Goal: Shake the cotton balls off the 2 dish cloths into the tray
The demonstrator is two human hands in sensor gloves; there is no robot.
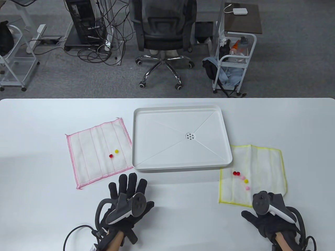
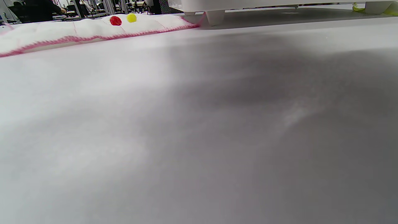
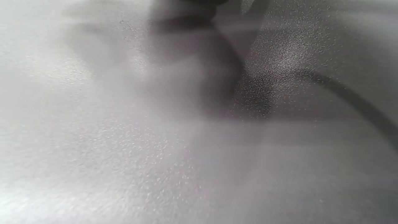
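Observation:
A white tray [image 1: 146,157] with a centre drain stands mid-table. Left of it lies a pink-edged dish cloth [image 1: 89,146] carrying a red ball [image 1: 111,156] and a yellow ball [image 1: 116,151]. A yellow-edged cloth [image 1: 264,162] to the tray's right carries several red, pink and yellow balls [image 1: 242,177]. My left hand [image 1: 128,190] lies flat on the table just below the pink cloth, fingers straight. My right hand [image 1: 269,217] rests at the yellow cloth's near edge, thumb spread, its fingers partly hidden by the tracker. The left wrist view shows the pink cloth [image 2: 87,29] and the tray [image 2: 236,4].
Beyond the table's far edge stand an office chair [image 1: 163,34], a white cart [image 1: 234,62] at the right, another cart [image 1: 15,60] at the left and floor cables [image 1: 99,49]. The right wrist view shows only blurred tabletop.

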